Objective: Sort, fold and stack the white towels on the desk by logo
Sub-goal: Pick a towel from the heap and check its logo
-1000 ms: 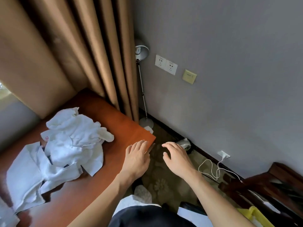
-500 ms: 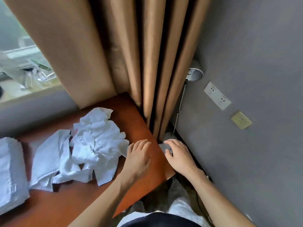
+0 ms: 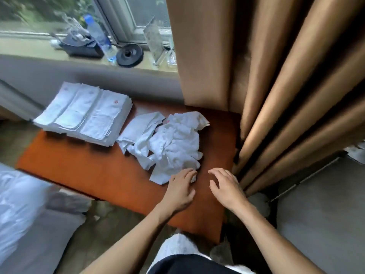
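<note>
A crumpled heap of white towels (image 3: 173, 143) lies in the middle of the reddish-brown desk (image 3: 94, 171); one shows a small red logo. To its left stand three side-by-side stacks of folded white towels (image 3: 85, 113), also with red logos. My left hand (image 3: 180, 189) lies palm down at the heap's near edge, its fingertips touching a towel corner. My right hand (image 3: 225, 184) hovers beside it over bare desk, fingers loosely bent, holding nothing.
Tan curtains (image 3: 266, 76) hang along the desk's right side. On the windowsill behind stand a water bottle (image 3: 100, 38), a black box (image 3: 81, 47), a black disc (image 3: 129, 54) and a clear stand. White bedding (image 3: 17, 204) lies at the left.
The view has swung left from the wall and floor to the desk and window. Both hands have moved from the desk's corner to the heap's near edge; the folded stacks came into sight.
</note>
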A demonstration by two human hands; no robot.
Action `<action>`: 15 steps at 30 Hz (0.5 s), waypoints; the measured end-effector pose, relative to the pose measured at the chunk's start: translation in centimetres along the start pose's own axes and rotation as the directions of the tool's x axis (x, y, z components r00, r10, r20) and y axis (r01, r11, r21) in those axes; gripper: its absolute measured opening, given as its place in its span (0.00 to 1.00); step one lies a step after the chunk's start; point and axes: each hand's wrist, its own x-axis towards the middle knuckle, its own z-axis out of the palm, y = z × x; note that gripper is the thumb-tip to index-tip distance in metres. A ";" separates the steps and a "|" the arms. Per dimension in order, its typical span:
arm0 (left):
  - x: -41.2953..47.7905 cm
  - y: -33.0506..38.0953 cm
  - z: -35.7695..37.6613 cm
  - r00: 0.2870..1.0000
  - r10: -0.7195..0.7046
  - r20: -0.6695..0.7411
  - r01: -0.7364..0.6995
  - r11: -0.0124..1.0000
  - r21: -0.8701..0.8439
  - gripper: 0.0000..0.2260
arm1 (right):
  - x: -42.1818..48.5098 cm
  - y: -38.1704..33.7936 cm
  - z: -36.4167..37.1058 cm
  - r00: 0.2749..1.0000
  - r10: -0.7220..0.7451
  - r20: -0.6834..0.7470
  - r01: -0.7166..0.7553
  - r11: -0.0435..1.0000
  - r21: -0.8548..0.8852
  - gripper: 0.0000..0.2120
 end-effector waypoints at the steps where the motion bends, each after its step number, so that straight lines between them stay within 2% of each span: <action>1: -0.6 -0.1 0.0 0.999 -0.046 -0.022 0.045 0.998 -0.055 0.27 | 0.6 -0.3 0.0 1.000 -0.027 0.016 0.027 1.000 0.009 0.18; 6: -1.5 -1.3 -0.7 0.977 -0.192 -0.090 0.172 0.967 -0.186 0.25 | 4.2 -2.4 0.0 0.988 -0.133 0.078 0.126 0.989 0.081 0.17; 12: -1.4 -3.9 -1.7 0.928 -0.326 -0.181 0.273 0.925 -0.265 0.24 | 8.3 -5.0 1.9 0.948 -0.206 0.243 0.196 0.978 0.067 0.19; 15: -0.9 -6.2 -2.6 0.899 -0.371 -0.232 0.297 0.907 -0.299 0.22 | 10.4 -6.5 2.9 0.941 -0.214 0.263 0.208 0.977 0.054 0.20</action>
